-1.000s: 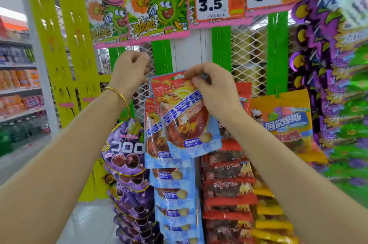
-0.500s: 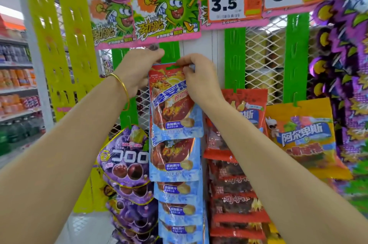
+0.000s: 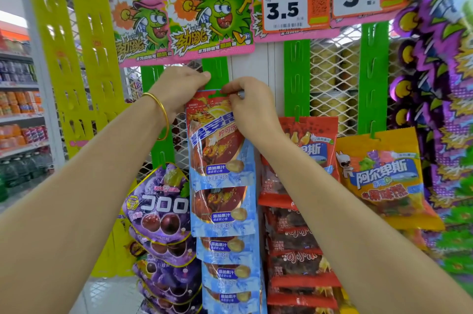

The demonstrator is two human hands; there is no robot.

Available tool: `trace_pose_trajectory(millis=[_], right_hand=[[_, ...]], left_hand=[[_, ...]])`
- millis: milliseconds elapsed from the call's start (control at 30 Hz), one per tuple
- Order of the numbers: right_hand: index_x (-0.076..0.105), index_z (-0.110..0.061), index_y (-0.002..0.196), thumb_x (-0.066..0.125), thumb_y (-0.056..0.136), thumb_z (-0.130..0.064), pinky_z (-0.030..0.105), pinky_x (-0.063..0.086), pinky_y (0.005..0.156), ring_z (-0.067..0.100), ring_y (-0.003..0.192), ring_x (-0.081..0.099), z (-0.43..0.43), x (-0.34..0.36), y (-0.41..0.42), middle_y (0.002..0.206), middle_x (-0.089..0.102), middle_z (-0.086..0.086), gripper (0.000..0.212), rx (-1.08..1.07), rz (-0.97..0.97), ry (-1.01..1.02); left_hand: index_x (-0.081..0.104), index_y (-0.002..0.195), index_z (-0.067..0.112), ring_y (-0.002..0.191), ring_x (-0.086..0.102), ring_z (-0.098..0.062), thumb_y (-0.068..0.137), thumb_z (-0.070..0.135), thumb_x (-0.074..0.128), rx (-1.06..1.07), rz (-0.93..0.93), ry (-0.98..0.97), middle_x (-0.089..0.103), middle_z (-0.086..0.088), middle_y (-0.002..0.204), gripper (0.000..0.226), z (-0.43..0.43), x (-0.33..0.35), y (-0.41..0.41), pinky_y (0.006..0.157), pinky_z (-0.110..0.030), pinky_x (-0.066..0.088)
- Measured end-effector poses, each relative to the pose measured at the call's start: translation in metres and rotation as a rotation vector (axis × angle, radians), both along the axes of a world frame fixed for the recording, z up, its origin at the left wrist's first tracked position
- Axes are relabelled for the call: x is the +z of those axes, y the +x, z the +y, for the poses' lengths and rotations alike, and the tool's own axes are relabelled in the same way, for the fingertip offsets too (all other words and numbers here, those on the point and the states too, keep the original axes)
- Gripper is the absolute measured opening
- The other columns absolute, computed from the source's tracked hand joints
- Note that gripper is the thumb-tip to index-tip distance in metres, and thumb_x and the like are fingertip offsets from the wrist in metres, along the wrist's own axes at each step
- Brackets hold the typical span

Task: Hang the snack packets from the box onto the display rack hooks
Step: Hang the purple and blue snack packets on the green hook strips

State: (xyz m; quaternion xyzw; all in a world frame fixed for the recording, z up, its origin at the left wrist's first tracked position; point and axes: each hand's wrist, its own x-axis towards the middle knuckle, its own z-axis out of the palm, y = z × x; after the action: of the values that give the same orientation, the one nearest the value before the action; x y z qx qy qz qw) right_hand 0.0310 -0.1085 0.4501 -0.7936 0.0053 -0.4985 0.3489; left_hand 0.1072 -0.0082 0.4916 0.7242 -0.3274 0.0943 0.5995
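At the frame's centre the right hand (image 3: 252, 108) pinched the top edge of the packet (image 3: 216, 144), holding its hang hole against the green strip (image 3: 215, 70), likely to hang it there. The left hand (image 3: 179, 88) curled beside it; its hold was unclear.

A snack packet (image 3: 217, 139) hangs upright, slightly above the middle of the view. It is glossy red-brown over pale blue, with a blue banner of white characters and a cut hanging slot at its top edge. That edge lies against the green strip (image 3: 215, 70) at its 12 o'clock. The right hand (image 3: 250, 103) pinches its 1 o'clock corner. The left hand (image 3: 179, 85) is curled at its 11 o'clock corner, its grip hidden. At 6 o'clock, matching packets (image 3: 225, 213) overlap downward in a column.
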Motion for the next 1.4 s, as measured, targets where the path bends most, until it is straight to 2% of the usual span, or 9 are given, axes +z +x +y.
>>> trace_pose_trajectory(millis=[200,367,567,900,1033,1133,1200,1300,1400], right_hand=[[0.065,-0.004,0.106,0.044,0.093,0.001,0.030,0.046,0.090,0.019,0.102,0.058,-0.002,-0.013,-0.002,0.109,0.064,0.009,0.025,0.034,0.037,0.049],[0.065,-0.005,0.104,0.046,0.093,0.001,0.035,0.048,0.091,0.018,0.099,0.059,-0.003,-0.021,-0.001,0.099,0.061,0.002,0.023,0.057,0.043,0.073],[0.065,-0.005,0.105,0.047,0.093,0.000,0.032,0.048,0.089,0.016,0.099,0.057,-0.004,-0.022,0.000,0.105,0.062,0.004,0.022,0.046,0.047,0.068],[0.064,-0.005,0.106,0.046,0.094,-0.002,0.028,0.047,0.087,0.015,0.099,0.055,-0.003,-0.025,-0.001,0.109,0.062,0.007,0.021,0.024,0.074,0.033],[0.064,-0.004,0.105,0.045,0.094,-0.001,0.028,0.047,0.087,0.018,0.100,0.056,-0.003,-0.022,-0.001,0.109,0.062,0.009,0.022,0.015,0.091,0.018],[0.064,-0.004,0.106,0.045,0.094,0.000,0.031,0.047,0.089,0.020,0.102,0.057,-0.003,-0.019,-0.001,0.110,0.062,0.010,0.023,-0.003,0.113,0.001],[0.064,-0.004,0.107,0.044,0.094,-0.001,0.031,0.047,0.089,0.020,0.102,0.057,-0.003,-0.018,-0.001,0.110,0.062,0.010,0.024,-0.011,0.123,-0.007],[0.063,-0.004,0.108,0.044,0.094,-0.001,0.025,0.045,0.084,0.019,0.101,0.056,-0.004,-0.019,-0.002,0.111,0.062,0.010,0.024,-0.022,0.124,-0.029],[0.062,-0.004,0.105,0.045,0.094,-0.001,0.020,0.041,0.078,0.015,0.095,0.054,-0.005,-0.021,-0.002,0.109,0.062,0.008,0.021,-0.025,0.109,-0.046]], left_hand=[[0.061,0.085,0.019,0.073,0.058,-0.014,0.092,0.025,0.056,-0.002,-0.053,0.019,0.059,-0.001,0.081,0.010,0.006,-0.009,0.007,0.076,-0.035,0.053],[0.061,0.092,0.014,0.074,0.058,-0.010,0.090,0.016,0.059,0.016,-0.071,0.013,0.060,0.002,0.084,0.003,0.007,-0.020,0.010,0.074,-0.031,0.053],[0.062,0.085,0.017,0.073,0.058,-0.009,0.089,0.017,0.060,0.028,-0.101,0.001,0.060,0.004,0.083,0.004,0.008,-0.021,0.009,0.066,-0.023,0.049],[0.062,0.092,0.015,0.066,0.055,-0.005,0.089,0.018,0.060,0.076,-0.118,-0.013,0.060,0.004,0.080,0.005,0.005,-0.024,0.005,0.056,-0.017,0.041],[0.062,0.089,0.016,0.068,0.055,-0.006,0.089,0.017,0.060,0.089,-0.133,0.005,0.060,0.003,0.081,0.002,0.005,-0.024,0.007,0.061,-0.021,0.043],[0.062,0.090,0.016,0.073,0.056,-0.009,0.088,0.017,0.061,0.091,-0.121,0.008,0.061,0.003,0.083,0.002,0.005,-0.023,0.008,0.072,-0.026,0.047],[0.062,0.091,0.016,0.073,0.056,-0.009,0.089,0.018,0.061,0.093,-0.127,0.012,0.061,0.001,0.085,0.003,0.004,-0.023,0.007,0.070,-0.026,0.047],[0.062,0.093,0.015,0.070,0.054,-0.007,0.089,0.018,0.060,0.091,-0.122,0.005,0.059,0.003,0.081,0.005,0.004,-0.023,0.005,0.062,-0.021,0.044],[0.062,0.093,0.013,0.074,0.056,-0.011,0.089,0.017,0.060,0.092,-0.121,-0.006,0.060,0.001,0.084,0.006,0.004,-0.025,0.003,0.071,-0.026,0.048]])
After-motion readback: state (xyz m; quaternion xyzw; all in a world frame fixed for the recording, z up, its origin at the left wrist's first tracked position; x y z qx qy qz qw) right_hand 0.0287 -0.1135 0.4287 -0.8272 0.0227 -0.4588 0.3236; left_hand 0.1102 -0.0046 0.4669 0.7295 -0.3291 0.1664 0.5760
